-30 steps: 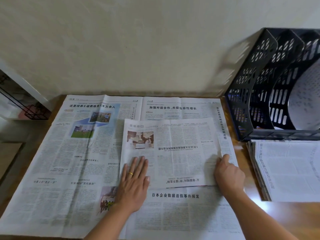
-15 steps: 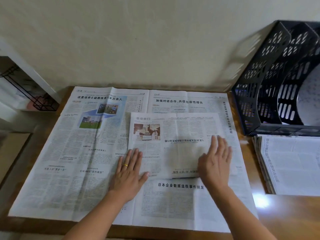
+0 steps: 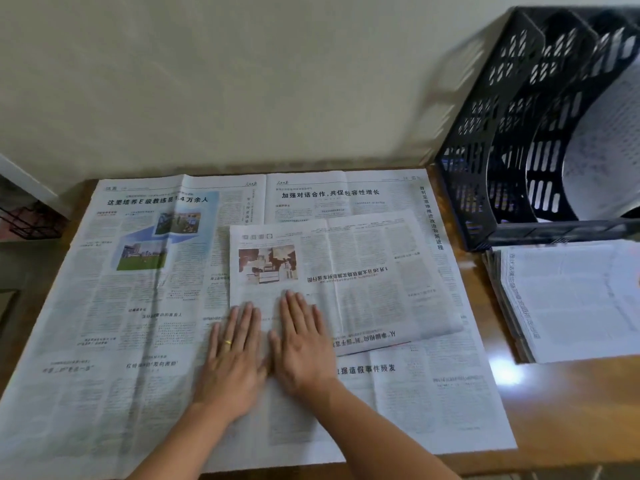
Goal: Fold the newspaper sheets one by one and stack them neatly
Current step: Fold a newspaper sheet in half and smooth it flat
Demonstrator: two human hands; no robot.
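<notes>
— Where is the sheet you are folding?

— Your folded newspaper sheet (image 3: 346, 278) lies on top of the open newspaper spread (image 3: 121, 323), a little right of the spread's middle and nearer its far edge than its near one. Its print reads upside down to you, with a photo at its far left corner.

— And your hands?

— Your left hand (image 3: 232, 362) lies flat, fingers straight and released, across the folded sheet's near left corner, with the palm over the spread; a ring sits on one finger. Your right hand (image 3: 304, 344) lies flat just beside it, thumbs almost touching, fingers straight and spread on the folded sheet's near left part. Neither hand grasps anything.

— What carries all this?

— The spread covers most of the wooden worktop (image 3: 519, 410), reaching from its far edge by the wall to nearly its near edge.

— And to the right?

— A stack of folded sheets (image 3: 568, 299) rests near the worktop's right edge, apart from the spread. Beyond it, at the far right corner, stands a black file rack (image 3: 502, 133) with a pale sheet curved inside.
</notes>
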